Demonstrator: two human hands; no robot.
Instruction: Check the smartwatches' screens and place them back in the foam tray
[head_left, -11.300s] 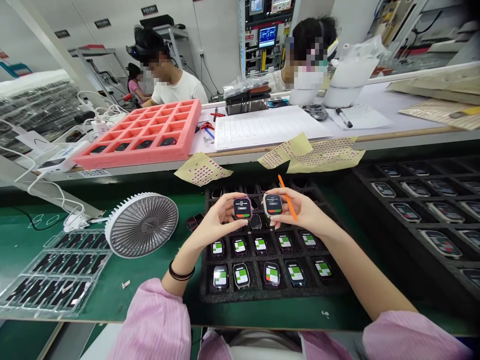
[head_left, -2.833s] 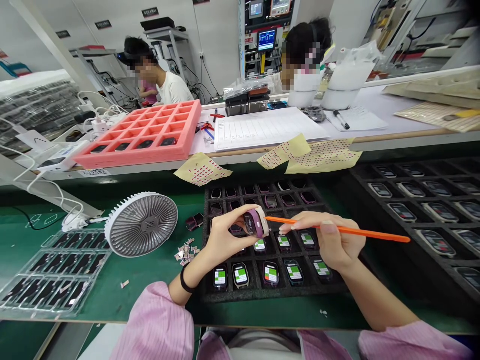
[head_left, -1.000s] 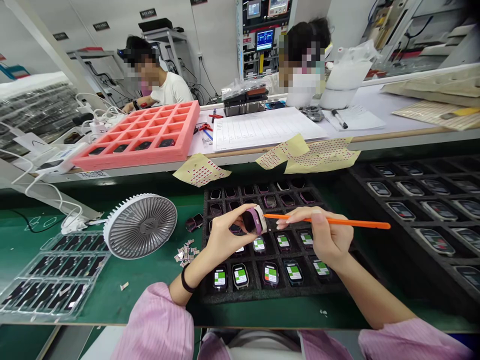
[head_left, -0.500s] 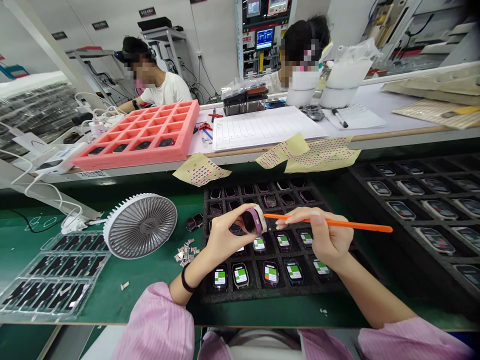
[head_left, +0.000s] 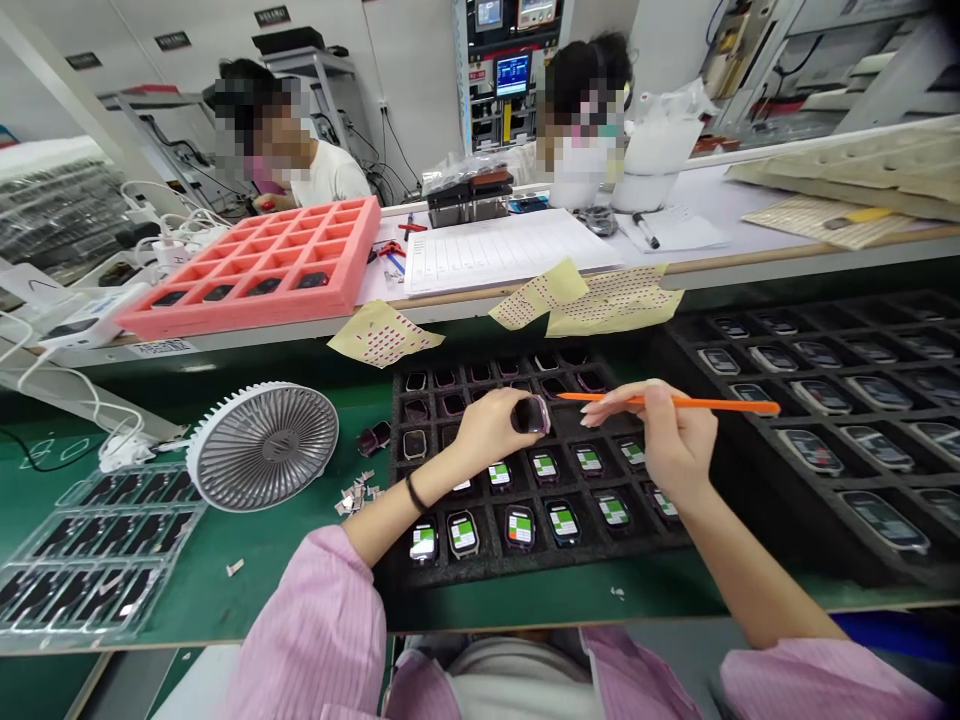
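My left hand grips a smartwatch case with a dark screen and a purple rim, held above a black foam tray. Between the fingers of my right hand is a thin orange stick, pointed left. Its tip is close to the watch case, with a small gap between them. Below both hands, several watches in the tray's compartments show green and white screens, such as one watch with an orange patch. Farther back in the tray lie watches with dark screens.
A white fan stands left of the tray, with small paper bits nearby. Clear plastic trays lie far left. Another black tray of watches is at right. A pink foam tray sits on the shelf. Two people are beyond.
My left hand has moved forward and turned the watch case, so its pale side no longer faces the stick. The stick's tip has drawn slightly away. The whole view has shifted.
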